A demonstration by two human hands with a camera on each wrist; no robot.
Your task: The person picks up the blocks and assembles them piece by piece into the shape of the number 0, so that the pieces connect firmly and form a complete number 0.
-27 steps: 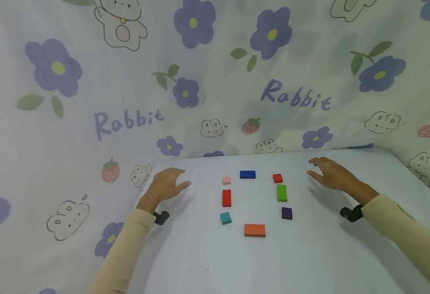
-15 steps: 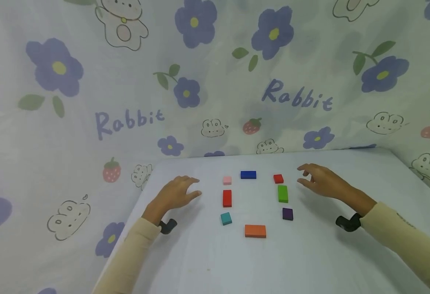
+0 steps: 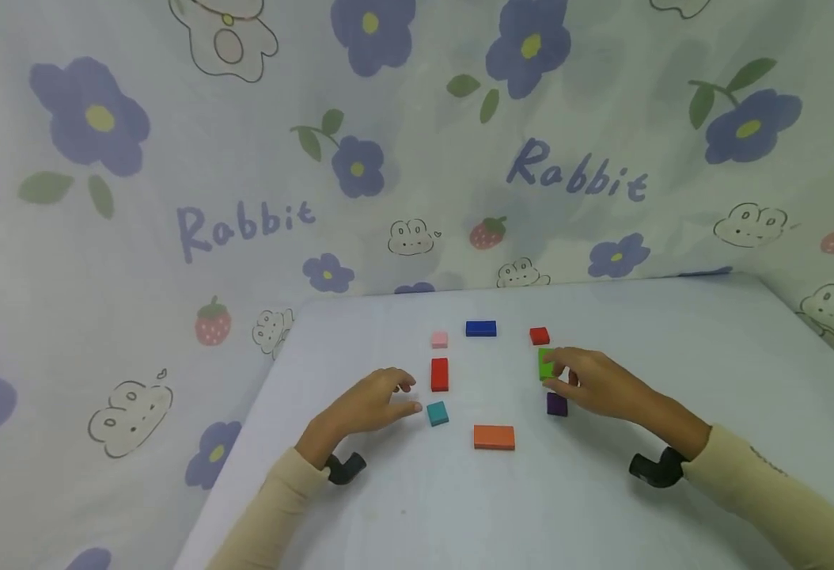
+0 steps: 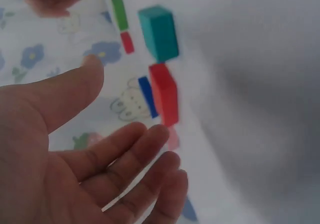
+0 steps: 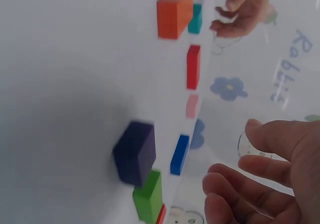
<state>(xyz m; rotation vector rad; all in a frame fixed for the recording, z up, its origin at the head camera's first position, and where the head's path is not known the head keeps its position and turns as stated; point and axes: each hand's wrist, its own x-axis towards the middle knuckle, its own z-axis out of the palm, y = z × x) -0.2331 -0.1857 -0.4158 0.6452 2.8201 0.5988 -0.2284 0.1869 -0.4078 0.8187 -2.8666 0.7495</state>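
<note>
My left hand [image 3: 367,402] hovers over the table just left of the teal block [image 3: 437,413], fingers relaxed and holding nothing. In the left wrist view the thumb and fingers stand apart, with the teal block and the long red block [image 4: 164,94] beyond them. On the other side my right hand [image 3: 598,384] hangs above the purple block [image 3: 557,404] and the green block [image 3: 545,362], covering part of both in the head view. Its fingers curve loosely around nothing; the right wrist view shows the purple block [image 5: 135,153] apart from them.
Around the ring also lie an orange block [image 3: 494,437], a pink block [image 3: 439,340], a dark blue block [image 3: 481,328] and a small red block [image 3: 540,336]. Behind the white table [image 3: 417,507] hangs a patterned cloth [image 3: 246,142].
Both hands have moved inward and nearer to me: the left toward the teal block, the right from beyond the ring to over the green and purple blocks. The blocks have stayed put.
</note>
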